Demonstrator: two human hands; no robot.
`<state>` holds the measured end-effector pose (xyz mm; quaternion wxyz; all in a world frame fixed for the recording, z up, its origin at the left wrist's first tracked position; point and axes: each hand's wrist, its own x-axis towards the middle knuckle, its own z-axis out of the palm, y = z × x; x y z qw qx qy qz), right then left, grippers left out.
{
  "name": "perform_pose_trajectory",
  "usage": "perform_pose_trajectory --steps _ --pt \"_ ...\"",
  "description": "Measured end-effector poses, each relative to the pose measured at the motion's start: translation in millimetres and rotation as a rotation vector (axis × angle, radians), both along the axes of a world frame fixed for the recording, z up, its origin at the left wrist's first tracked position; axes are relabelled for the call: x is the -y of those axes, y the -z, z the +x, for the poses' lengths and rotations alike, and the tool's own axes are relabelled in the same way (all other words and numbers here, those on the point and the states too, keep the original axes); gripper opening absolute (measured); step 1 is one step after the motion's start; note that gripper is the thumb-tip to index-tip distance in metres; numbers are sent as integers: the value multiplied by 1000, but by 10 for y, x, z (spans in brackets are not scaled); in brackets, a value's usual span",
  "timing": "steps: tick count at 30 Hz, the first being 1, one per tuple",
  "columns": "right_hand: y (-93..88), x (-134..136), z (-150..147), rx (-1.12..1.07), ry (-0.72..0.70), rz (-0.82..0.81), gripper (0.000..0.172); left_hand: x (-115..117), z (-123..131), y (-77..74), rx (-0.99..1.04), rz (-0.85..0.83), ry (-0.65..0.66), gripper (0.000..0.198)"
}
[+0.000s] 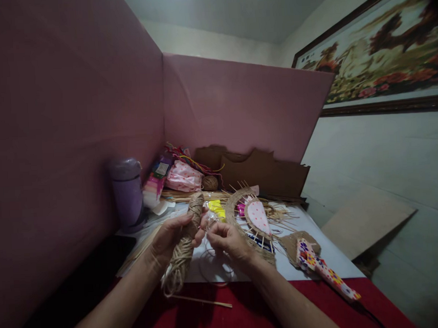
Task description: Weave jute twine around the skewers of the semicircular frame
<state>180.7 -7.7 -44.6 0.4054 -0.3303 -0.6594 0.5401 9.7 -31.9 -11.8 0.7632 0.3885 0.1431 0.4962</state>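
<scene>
My left hand (176, 234) is wrapped round a long bundle of jute twine (184, 246), which stands tilted over the front of the table. Close beside it, my right hand (226, 239) is closed in a pinch near the bundle, with thin strands at its fingertips. Loose loops of twine (209, 267) hang below the fingers. Just beyond my right hand lies a half-round craft piece (234, 209) with a twine-wrapped arch, thin sticks and a pink dotted cloth centre (257, 216).
A flower-patterned glue gun (327, 271) rests on brown cardboard at the right. A purple tumbler (127, 195) stands at the left. Behind are a twine ball (209, 183), dotted pink cloth (185, 176), yellow material (217, 209) and torn cardboard (256, 174). Pink panels enclose the left and back.
</scene>
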Motion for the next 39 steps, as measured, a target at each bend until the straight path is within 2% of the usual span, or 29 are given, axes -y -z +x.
perform_pose_trajectory --steps 3,5,10,13,16,17,19,21,22,23,25,29,32,34,36,39 --pt "39 -123 60 379 366 290 19 27 -77 -37 66 -54 -20 19" --pt "36 -190 136 542 531 385 15 58 -129 -91 135 -41 -42 15" --pt "-6 -245 335 716 691 383 16 67 -209 -167 220 58 -90 19" --pt "-49 -191 323 664 639 529 26 19 -184 -124 108 12 -60 18" --pt "-86 -78 175 315 462 726 40 2 -103 -82 17 -21 -45 18" --pt "-88 -36 109 188 379 700 39 8 -72 -77 -3 -16 -44 18" --pt "-73 39 -15 11 166 504 44 28 -16 -80 -50 17 -32 19" --pt "-39 82 -99 -82 -23 287 58 43 20 -88 -78 49 -29 22" --pt "-22 87 -120 -97 -58 226 56 45 29 -90 -81 51 -33 23" --pt "-8 80 -125 -92 -53 204 48 43 31 -88 -80 46 -38 23" --pt "6 39 -97 -23 54 259 30 32 15 -78 -79 32 -50 24" --pt "-2 -94 45 375 346 401 30 16 -95 -64 6 -25 -5 24" --pt "-4 -157 160 615 513 415 24 27 -183 -85 215 -57 -89 27" --pt "-8 -153 205 657 555 411 21 29 -198 -98 257 -70 -126 30" --pt "-27 -113 206 654 553 456 17 20 -166 -94 189 -106 -121 26" --pt "-76 -22 133 427 468 610 24 -7 -76 -51 36 -117 -93 23"
